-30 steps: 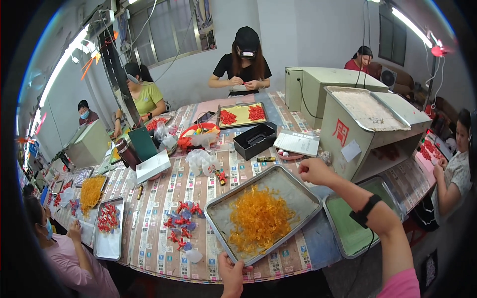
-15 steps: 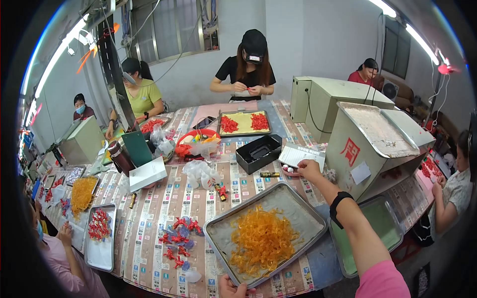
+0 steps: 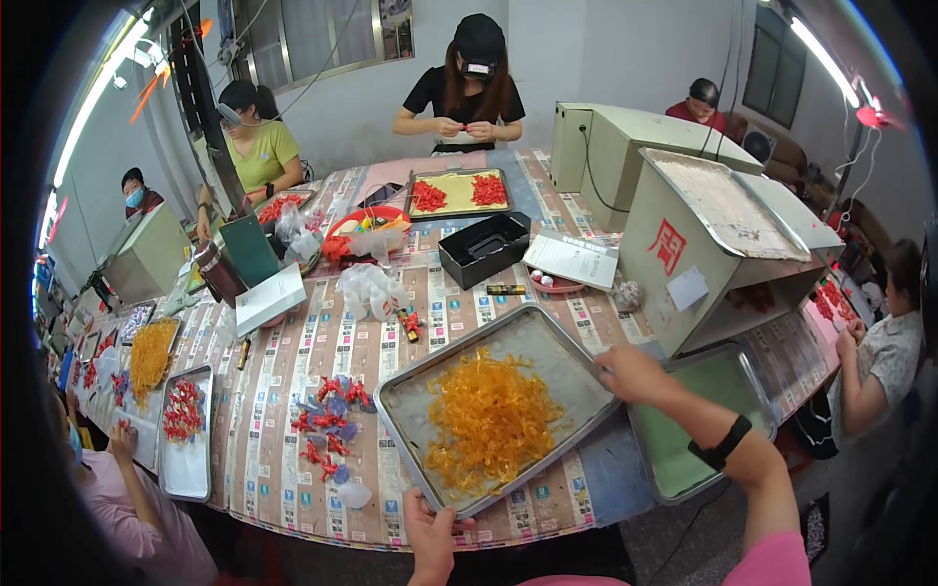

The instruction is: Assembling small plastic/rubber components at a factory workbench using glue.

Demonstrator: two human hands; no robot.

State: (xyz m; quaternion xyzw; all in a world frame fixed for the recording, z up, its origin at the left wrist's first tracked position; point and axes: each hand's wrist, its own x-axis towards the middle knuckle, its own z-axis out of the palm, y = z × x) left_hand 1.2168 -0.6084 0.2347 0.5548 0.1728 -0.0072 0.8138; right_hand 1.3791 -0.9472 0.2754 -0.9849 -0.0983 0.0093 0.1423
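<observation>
Right hand (image 3: 633, 371) had come back from the far papers to the metal tray (image 3: 547, 337), its grip closed on the rim at the tray's 3 o'clock corner. Left hand (image 3: 430, 532) pinched the near rim at 6 o'clock, thumb over the edge. Tray lay on the striped table (image 3: 283, 391) directly ahead of the person, long axis running from 7 to 1 o'clock, with the orange shreds (image 3: 489, 420) heaped toward the near-left half. Both hands were touching it, at opposite ends of that diagonal. Red and blue pieces (image 3: 327, 430) lay just beside it at 9 o'clock; green tray (image 3: 752, 391) at 3 o'clock.
</observation>
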